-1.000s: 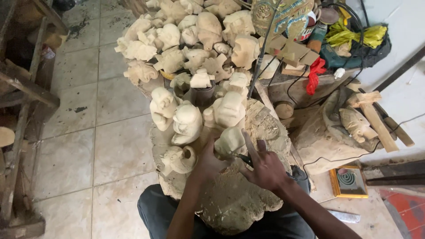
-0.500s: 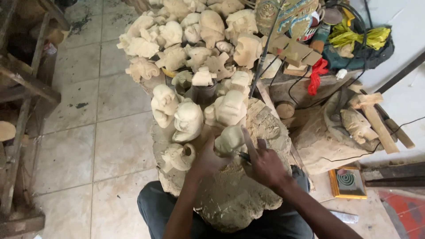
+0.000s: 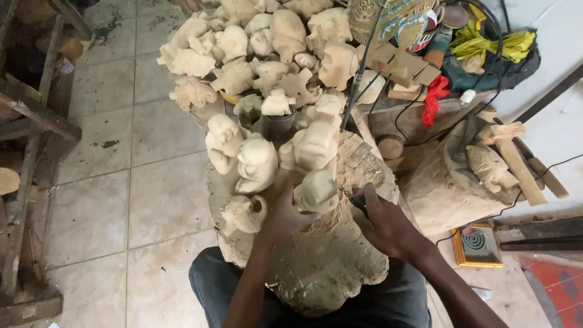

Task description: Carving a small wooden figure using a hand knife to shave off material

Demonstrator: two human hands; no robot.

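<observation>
Head view: left hand (image 3: 284, 214) clamped on small pale carving (image 3: 316, 191), resting atop rough wood block (image 3: 322, 267). Right hand (image 3: 384, 223) just right of carving, fingers closed around dark rotary tool (image 3: 358, 205). Best: brace carving firmly against block, light short passes.

Soft even daylight, sharp, slight edge distortion

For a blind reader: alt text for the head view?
A left hand holds a pale carved wooden figure on a wood block while the right hand works it with a thin tool. More figures are piled behind.
</observation>
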